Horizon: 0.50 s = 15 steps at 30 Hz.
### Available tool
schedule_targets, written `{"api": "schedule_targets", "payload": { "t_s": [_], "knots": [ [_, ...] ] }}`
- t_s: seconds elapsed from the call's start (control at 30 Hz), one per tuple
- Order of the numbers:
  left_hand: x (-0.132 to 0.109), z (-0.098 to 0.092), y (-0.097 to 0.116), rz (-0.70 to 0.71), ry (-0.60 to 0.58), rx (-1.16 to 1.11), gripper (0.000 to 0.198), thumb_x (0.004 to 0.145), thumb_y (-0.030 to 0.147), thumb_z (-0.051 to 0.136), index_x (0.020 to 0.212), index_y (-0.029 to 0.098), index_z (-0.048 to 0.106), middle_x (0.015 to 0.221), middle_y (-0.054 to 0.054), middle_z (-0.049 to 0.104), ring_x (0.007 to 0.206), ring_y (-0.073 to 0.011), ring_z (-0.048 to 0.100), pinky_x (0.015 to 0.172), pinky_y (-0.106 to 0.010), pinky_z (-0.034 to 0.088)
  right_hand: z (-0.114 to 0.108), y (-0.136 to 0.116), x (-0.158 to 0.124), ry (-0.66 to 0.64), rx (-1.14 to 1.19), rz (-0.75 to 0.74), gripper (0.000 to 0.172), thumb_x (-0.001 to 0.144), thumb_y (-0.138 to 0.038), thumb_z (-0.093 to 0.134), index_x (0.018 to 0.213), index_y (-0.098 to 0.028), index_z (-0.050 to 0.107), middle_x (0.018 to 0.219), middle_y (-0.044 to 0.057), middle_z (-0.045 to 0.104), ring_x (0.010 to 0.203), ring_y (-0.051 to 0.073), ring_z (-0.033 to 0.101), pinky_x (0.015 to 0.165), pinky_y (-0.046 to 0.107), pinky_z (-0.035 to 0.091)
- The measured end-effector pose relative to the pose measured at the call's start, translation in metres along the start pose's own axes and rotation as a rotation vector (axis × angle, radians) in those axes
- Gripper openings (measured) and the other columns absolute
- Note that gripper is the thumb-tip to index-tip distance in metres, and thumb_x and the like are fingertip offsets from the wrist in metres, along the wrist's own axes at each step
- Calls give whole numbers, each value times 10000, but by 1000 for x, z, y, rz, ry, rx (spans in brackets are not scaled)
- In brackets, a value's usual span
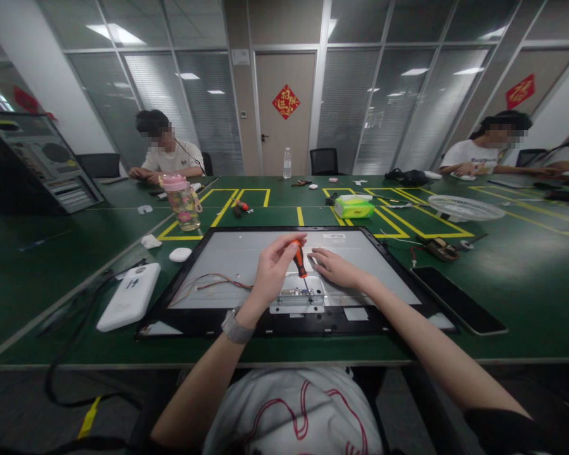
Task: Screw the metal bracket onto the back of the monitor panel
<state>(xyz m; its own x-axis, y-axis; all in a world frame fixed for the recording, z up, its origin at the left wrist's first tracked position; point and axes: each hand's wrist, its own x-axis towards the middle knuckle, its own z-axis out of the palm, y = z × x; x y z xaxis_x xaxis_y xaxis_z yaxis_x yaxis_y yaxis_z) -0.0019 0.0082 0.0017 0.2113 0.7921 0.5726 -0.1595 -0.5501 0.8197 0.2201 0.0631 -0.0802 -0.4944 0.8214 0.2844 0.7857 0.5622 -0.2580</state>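
My left hand [275, 264], with a watch [237, 326] on its wrist, pinches the top of an orange and black screwdriver [299, 260]. The screwdriver stands nearly upright, its thin shaft reaching down to a metal bracket [289, 304] with small parts on it. This bracket sits near the front edge of a display panel [384, 265], grey with a black frame, lying flat before me. My right hand [334, 266] rests on the panel just right of the screwdriver, fingers stretched out and holding nothing. Thin coloured wires [218, 276] run across the panel's left part.
Left of the panel lie a white power bank [130, 297] and a white case [180, 254]; a pink-lidded bottle [183, 202] stands behind. A phone [458, 300] lies right. Farther off are a green tissue pack [354, 206], a white basket [464, 207] and seated people.
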Motion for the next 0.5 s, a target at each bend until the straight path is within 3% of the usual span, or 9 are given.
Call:
{"api": "schedule_targets", "payload": {
  "t_s": [0.17, 0.5],
  "knots": [
    [0, 0, -2, 40, -2, 73, 206, 876, 302, 577, 991, 202, 715, 1043, -74, 664, 962, -177, 620, 840, -283, 485, 0, 0, 0, -5, -10, -10, 397, 947, -269, 424, 1302, -125, 527, 1376, 186, 500, 1292, 287, 460, 1077, 452, 378],
    [0, 0, 0, -11, 5, 51, 212, 877, 288, 565, 1005, 189, 702, 1014, -71, 673, 944, -172, 628, 846, -280, 483, -1, 0, 0, 2, 0, -24, 400, 954, -275, 414, 1316, -137, 512, 1389, 183, 491, 1285, 282, 467, 1073, 461, 381]
  ]
}}
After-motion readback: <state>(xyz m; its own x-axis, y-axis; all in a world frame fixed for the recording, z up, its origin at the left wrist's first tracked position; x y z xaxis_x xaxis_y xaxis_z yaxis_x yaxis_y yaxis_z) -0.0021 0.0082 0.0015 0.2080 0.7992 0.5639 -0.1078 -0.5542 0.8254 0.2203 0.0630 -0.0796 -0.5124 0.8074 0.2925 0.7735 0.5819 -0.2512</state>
